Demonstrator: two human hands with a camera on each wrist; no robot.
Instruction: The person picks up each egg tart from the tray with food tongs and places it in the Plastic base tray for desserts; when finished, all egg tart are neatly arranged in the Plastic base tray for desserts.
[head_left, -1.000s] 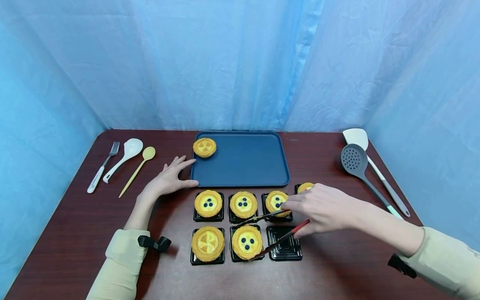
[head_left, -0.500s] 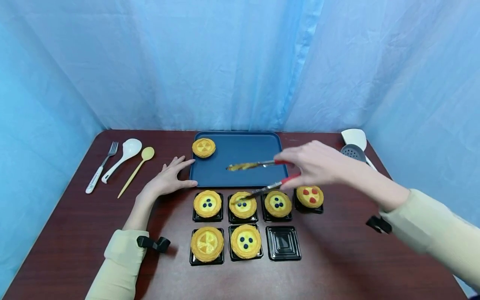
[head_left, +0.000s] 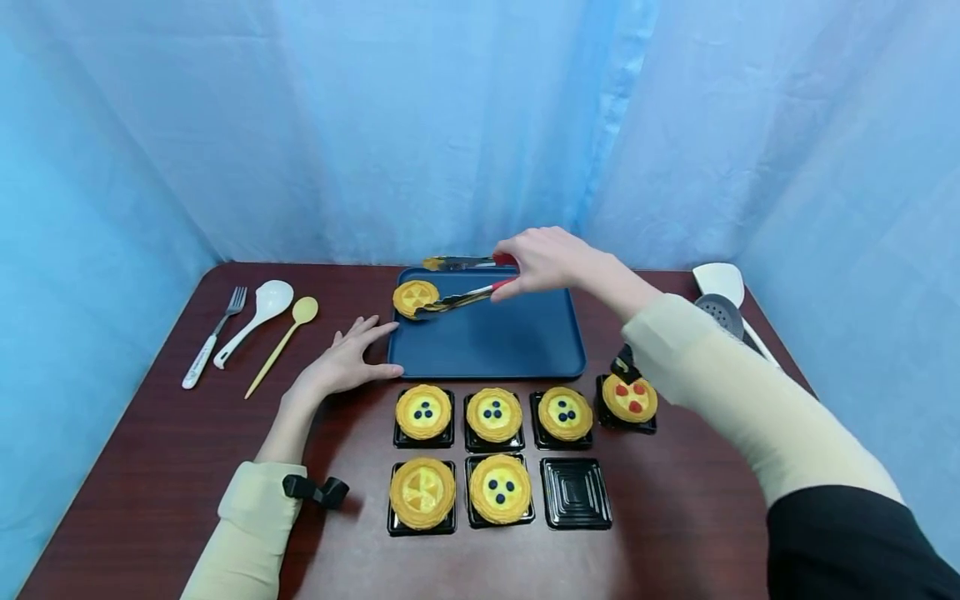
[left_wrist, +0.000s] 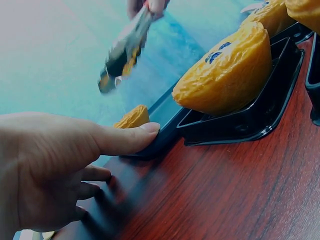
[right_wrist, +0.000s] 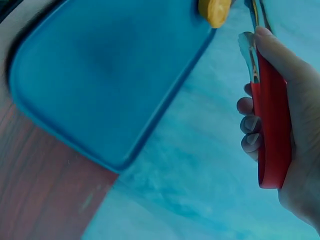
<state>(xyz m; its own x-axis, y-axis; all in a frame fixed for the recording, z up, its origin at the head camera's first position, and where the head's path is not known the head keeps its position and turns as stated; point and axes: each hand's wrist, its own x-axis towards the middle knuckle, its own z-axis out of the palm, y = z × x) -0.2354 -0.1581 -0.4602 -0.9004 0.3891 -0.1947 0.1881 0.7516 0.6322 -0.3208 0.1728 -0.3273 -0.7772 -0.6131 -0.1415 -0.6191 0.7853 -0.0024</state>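
My right hand (head_left: 551,260) grips the red-handled tongs (head_left: 467,297) above the blue tray (head_left: 510,342). The tongs' arms are spread apart and nothing shows between them. Their nearer tip overlaps the front edge of an egg tart (head_left: 414,297) in the tray's back left corner. The right wrist view shows thumb and fingers around the red handle (right_wrist: 274,120). At the tray's left edge, my left hand (head_left: 341,362) rests with thumb and fingers extended. Its thumb (left_wrist: 127,140) lies at the tray's rim in the left wrist view.
Several black holders with tarts stand in front of the tray, among them a blueberry tart (head_left: 493,414) and a red-fruit tart (head_left: 630,398). One black holder (head_left: 576,493) has no tart. Fork (head_left: 216,335), ladle (head_left: 255,321) and yellow spoon (head_left: 283,343) lie left; spatula (head_left: 720,282) and skimmer (head_left: 720,312) lie right.
My right hand has carried the tongs from over the front tarts up and left to the tart on the tray. The left hand has stayed at the tray's edge.
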